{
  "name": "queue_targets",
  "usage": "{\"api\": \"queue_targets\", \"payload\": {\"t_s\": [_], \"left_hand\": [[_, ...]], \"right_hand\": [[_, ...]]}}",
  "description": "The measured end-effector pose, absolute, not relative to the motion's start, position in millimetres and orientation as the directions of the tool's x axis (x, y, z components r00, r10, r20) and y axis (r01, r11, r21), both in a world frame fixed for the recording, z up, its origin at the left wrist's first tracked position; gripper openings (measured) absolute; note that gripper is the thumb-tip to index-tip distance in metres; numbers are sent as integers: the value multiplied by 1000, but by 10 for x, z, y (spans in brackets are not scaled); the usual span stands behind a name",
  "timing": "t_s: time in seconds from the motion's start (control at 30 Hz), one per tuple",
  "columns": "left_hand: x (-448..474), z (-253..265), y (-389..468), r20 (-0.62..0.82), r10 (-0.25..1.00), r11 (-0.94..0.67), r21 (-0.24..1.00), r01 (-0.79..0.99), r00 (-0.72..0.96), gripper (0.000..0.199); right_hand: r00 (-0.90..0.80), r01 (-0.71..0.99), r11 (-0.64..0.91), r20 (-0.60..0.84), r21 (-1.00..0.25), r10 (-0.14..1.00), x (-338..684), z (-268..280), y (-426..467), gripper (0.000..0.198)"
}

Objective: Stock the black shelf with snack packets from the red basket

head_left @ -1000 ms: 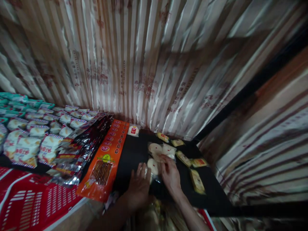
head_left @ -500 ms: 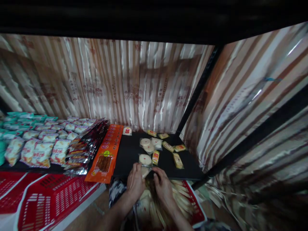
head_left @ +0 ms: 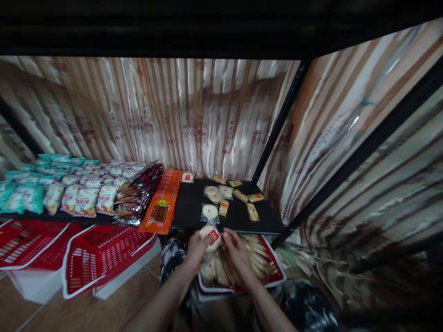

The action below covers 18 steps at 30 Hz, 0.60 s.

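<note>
Above the basket, my left hand (head_left: 196,249) grips a round white cake in a clear wrapper (head_left: 209,233), its red label facing up. My right hand (head_left: 236,248) is closed at the right edge of that wrapper, thumb and fingertips pinched together. Just beyond, a similar wrapped white cake (head_left: 210,211) lies flat on the black shelf (head_left: 192,198). Several more round cakes (head_left: 215,194) are grouped behind it. Small yellow packets (head_left: 223,208) are scattered to their right. Below my hands, a red basket with a white rim (head_left: 278,273) holds many pale wrapped pieces, partly hidden by my forearms.
Left on the shelf stand an orange snack bag (head_left: 159,210), dark shiny packets (head_left: 133,196), white packets (head_left: 86,198) and teal packets (head_left: 32,197). Red baskets (head_left: 83,263) sit below on the floor. Dark posts (head_left: 282,122) and striped sheeting (head_left: 194,110) bound the shelf.
Both hands have drawn back from the shelf's front edge to over the basket, bringing the wrapped cake along. Its red label now shows. The view has tilted down, revealing more floor.
</note>
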<state>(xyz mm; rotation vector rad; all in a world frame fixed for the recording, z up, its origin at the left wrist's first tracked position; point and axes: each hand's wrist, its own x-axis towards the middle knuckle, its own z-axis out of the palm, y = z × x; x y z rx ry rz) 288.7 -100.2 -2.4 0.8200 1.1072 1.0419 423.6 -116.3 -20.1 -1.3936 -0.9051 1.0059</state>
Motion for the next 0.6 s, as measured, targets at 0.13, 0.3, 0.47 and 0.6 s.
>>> {"api": "queue_targets", "payload": {"t_s": [0.13,0.3,0.47,0.6], "left_hand": [[2878,32,-1061,-318,941,337,849,-406,116,49],[2893,99,-1084,-300,944,331,833,-443,140,44],[2876,188,-1173,-372,920,386,811,-439,121,36],[2864,123,-1247,-393,917,385,827,-409,69,28]], "right_hand": [[359,-59,-65,-81,-996,930,4197,-69,-1226,49],[285,-151,-118,-157,-981,946,4137,-7,-1291,40],[274,-335,-149,-248,-930,929,4122,-136,-1323,33],[331,-383,-182,-319,-906,888,4063,-262,-1354,34]]}}
